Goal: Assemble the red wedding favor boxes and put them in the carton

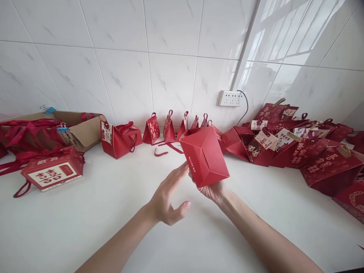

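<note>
Right hand (212,192): wrapped around a red paper gift box (210,157), raised over the tabletop, folded panels showing.
Left hand (170,199): spread, thumb apart, fingertips close beside the box; contact unclear.
Tabletop (136,235): white and smooth, with loose red straps (170,147) near the wall.
Right side: crowded red gift boxes (290,144).
Left side: open cardboard carton (85,136).
Wall (122,76): glossy, grey-veined white tiles; white socket panel (231,98), dark cable (247,108).

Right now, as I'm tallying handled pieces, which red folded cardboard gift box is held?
The red cardboard gift box in the right hand, its creased face toward the camera; neither hand touches the others.
</note>
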### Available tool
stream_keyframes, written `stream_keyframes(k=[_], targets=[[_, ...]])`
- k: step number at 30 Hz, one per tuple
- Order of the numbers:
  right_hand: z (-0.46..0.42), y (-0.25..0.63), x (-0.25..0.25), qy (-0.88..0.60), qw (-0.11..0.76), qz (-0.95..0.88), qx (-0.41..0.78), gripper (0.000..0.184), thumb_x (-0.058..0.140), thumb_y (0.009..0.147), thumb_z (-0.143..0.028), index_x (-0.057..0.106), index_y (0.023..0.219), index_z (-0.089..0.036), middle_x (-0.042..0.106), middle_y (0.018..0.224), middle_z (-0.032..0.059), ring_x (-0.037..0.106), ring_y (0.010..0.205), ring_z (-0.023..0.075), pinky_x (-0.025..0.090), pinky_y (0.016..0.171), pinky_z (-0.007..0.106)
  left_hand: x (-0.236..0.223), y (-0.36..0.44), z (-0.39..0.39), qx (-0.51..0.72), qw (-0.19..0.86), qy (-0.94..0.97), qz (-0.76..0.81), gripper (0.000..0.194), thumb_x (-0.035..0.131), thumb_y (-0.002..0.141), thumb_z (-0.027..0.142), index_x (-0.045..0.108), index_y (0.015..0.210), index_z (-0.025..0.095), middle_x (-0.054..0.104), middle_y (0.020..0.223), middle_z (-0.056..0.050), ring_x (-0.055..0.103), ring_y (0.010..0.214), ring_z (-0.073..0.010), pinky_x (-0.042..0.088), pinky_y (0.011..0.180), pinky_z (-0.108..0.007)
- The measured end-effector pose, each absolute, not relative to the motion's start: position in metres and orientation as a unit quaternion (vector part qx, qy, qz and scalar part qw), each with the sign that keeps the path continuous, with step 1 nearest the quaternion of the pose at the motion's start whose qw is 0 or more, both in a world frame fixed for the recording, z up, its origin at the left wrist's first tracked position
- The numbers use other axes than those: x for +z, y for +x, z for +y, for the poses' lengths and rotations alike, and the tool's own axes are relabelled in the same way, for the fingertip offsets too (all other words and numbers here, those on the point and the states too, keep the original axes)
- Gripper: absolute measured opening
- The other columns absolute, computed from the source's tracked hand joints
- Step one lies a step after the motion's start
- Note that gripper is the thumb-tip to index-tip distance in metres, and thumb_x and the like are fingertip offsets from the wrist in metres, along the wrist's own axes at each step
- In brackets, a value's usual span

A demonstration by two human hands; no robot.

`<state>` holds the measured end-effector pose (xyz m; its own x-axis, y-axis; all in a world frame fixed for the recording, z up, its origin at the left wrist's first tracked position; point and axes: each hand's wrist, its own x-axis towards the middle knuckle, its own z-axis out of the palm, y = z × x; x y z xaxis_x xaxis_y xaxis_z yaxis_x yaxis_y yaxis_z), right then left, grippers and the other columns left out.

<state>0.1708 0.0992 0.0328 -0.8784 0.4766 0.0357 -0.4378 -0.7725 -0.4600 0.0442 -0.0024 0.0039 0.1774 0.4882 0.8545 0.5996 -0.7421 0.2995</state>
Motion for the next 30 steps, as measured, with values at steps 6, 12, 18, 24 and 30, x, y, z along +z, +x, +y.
stream_keyframes(k=[6, 12, 18, 24, 30], targets=[[0.102, 0.171, 0.031, -0.028, 0.233, -0.239, 0.942, 0.015, 0.068, 0.065, -0.026, 0.059, 0.073, -0.017, 0.068, 0.064, -0.0023, 0.065, 0.057, 0.0116, 0.055, 0.048, 0.018, 0.004, 0.042, -0.003, -0.53, 0.053, -0.771, -0.349, 0.078, 0.048, 0.075, 0.018, 0.018, 0.147, 0.017, 0.036, 0.144, -0.013, 0.042, 0.125, -0.0323, 0.046, 0.096, -0.046], [0.099, 0.169, 0.03, -0.051, 0.259, -0.281, 0.923, 0.024, 0.061, 0.078, -0.04, 0.062, 0.082, -0.016, 0.067, 0.066, -0.0016, 0.063, 0.056, 0.011, 0.054, 0.049, 0.019, 0.006, 0.052, -0.005, -0.614, -0.064, -0.681, -0.394, 0.074, 0.059, 0.081, 0.036, 0.023, 0.144, 0.026, 0.042, 0.135, -0.011, 0.046, 0.119, -0.0285, 0.045, 0.094, -0.041], [0.092, 0.165, 0.032, -0.115, 0.26, -0.303, 0.909, 0.027, 0.052, 0.086, -0.041, 0.063, 0.092, -0.017, 0.07, 0.075, 0.0003, 0.065, 0.062, 0.0107, 0.054, 0.055, 0.019, 0.016, 0.059, -0.007, -0.672, -0.202, -0.562, -0.439, 0.046, 0.05, 0.089, 0.035, 0.033, 0.131, 0.027, 0.048, 0.122, -0.009, 0.05, 0.109, -0.0228, 0.045, 0.093, -0.039], [0.095, 0.166, 0.032, -0.083, 0.267, -0.298, 0.913, 0.028, 0.054, 0.085, -0.041, 0.064, 0.089, -0.016, 0.069, 0.073, -0.0007, 0.064, 0.062, 0.0097, 0.054, 0.054, 0.018, 0.018, 0.055, -0.009, -0.621, -0.2, -0.646, -0.397, 0.058, 0.054, 0.081, 0.031, 0.032, 0.134, 0.024, 0.041, 0.132, -0.01, 0.041, 0.12, -0.0287, 0.039, 0.099, -0.044], [0.096, 0.166, 0.033, -0.087, 0.271, -0.313, 0.906, 0.026, 0.053, 0.086, -0.039, 0.063, 0.093, -0.016, 0.069, 0.074, -0.0006, 0.064, 0.061, 0.0104, 0.054, 0.053, 0.018, 0.018, 0.058, -0.007, -0.664, -0.206, -0.583, -0.421, 0.047, 0.05, 0.086, 0.03, 0.035, 0.13, 0.024, 0.047, 0.123, -0.01, 0.048, 0.11, -0.0256, 0.044, 0.092, -0.042]])
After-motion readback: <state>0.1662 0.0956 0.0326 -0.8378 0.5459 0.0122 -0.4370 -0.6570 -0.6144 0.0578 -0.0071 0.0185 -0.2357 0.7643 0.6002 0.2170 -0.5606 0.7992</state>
